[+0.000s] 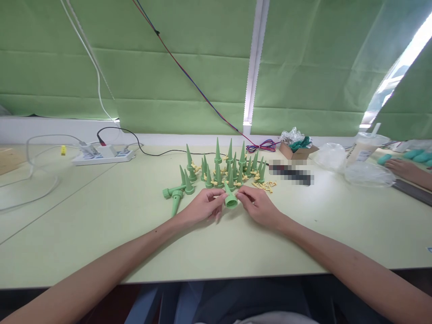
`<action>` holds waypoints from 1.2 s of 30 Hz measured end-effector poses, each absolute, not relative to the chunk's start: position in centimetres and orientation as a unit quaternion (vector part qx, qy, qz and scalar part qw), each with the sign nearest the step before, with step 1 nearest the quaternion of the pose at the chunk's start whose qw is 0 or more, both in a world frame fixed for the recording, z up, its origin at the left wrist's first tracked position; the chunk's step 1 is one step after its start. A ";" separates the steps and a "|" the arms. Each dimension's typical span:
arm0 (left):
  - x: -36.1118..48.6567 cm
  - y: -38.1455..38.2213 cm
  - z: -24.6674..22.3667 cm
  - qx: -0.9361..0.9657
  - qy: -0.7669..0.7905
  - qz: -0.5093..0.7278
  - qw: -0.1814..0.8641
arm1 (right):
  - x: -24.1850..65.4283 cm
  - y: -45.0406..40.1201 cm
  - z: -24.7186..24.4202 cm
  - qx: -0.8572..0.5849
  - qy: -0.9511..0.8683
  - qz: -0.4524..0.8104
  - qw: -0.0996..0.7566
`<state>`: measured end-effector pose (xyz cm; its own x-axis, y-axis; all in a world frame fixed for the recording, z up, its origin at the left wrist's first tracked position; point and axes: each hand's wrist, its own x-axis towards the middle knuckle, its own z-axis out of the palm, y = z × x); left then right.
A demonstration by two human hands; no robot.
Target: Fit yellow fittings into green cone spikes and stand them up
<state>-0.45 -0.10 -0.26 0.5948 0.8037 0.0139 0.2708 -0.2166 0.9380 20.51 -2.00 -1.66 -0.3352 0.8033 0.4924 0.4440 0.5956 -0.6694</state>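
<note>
Between my hands is a green cone piece [231, 201], its round open end facing me and its tip pointing away. My left hand [212, 203] is closed on its left side with thumb and fingers. On the other side, the fingertips of my right hand [254, 203] are pinched together at the piece's edge; whether they hold a small part is hidden. Just behind stand several green spikes [218, 153] with small yellow pieces among them. Loose yellow pieces [266, 186] lie to their right. Two green spikes [176, 200] lie on their sides at the left.
A white power strip [103, 156] with plugs and cables sits at the back left. At the back right are a small cardboard box [297, 152], a plastic cup [364, 146] and plastic bags [369, 174]. Another person's hand [405, 168] rests at the far right.
</note>
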 end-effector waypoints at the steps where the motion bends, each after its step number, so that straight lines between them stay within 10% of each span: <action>1: -0.5 -0.2 -0.1 0.742 0.367 0.264 0.495 | 20.5 -2.0 -1.7 -0.396 -0.790 0.214 0.416; 19: -0.5 -0.3 -0.6 0.867 0.301 0.352 0.182 | 20.3 -1.9 -1.8 -0.428 -0.784 0.225 0.390; 36: -0.1 0.2 -0.8 0.789 0.410 0.303 0.342 | 20.3 -1.7 -1.6 -0.437 -0.770 0.181 0.427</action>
<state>-0.14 0.15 -0.82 0.4792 0.8552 0.1974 0.4399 -0.4287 0.7891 20.30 -1.75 -1.59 -0.2526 0.8284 0.5000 0.5195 0.5521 -0.6522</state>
